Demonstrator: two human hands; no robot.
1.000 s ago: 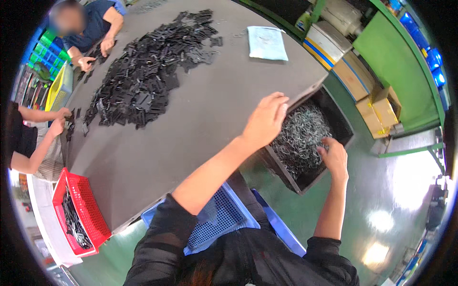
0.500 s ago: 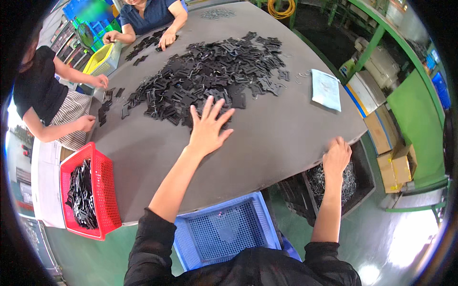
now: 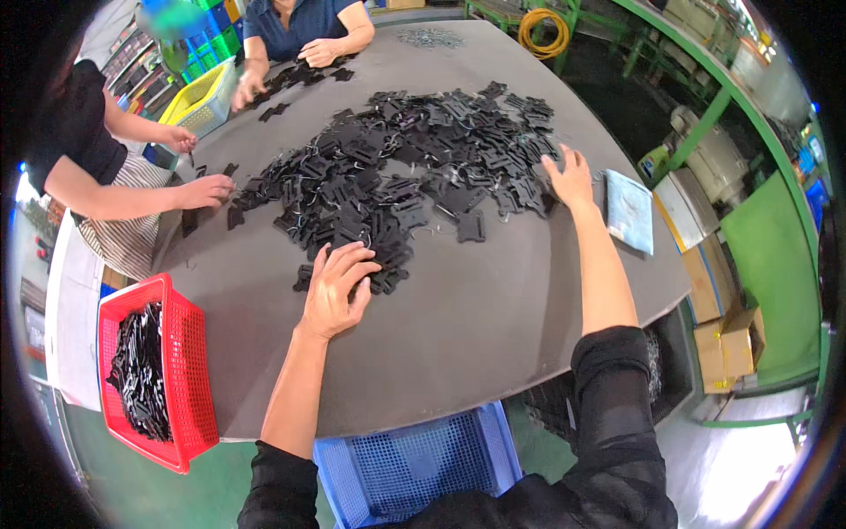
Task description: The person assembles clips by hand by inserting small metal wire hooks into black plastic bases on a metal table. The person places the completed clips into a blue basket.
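Note:
A wide heap of flat black plastic pieces (image 3: 352, 176) with slots, small metal hooks among them, covers the middle of the grey table (image 3: 441, 353). My left hand (image 3: 337, 289) lies palm down at the heap's near edge, fingers slightly bent and apart over several pieces that it touches. At the heap's right side my right hand (image 3: 573, 182) reaches out with fingers spread, beside the outermost pieces; its palm side is hidden. Neither hand visibly grips anything.
A red basket (image 3: 192, 370) of black pieces stands at the left, a blue basket (image 3: 507, 450) below the table's front edge. Near my right hand lies a pale blue packet (image 3: 629, 212). Two co-workers handle pieces at the left and far side, near a yellow basket (image 3: 196, 99).
My right hand has moved from above the dark bin at the front right to the heap's right side. My left hand has drawn back nearer, and pieces now lie under it.

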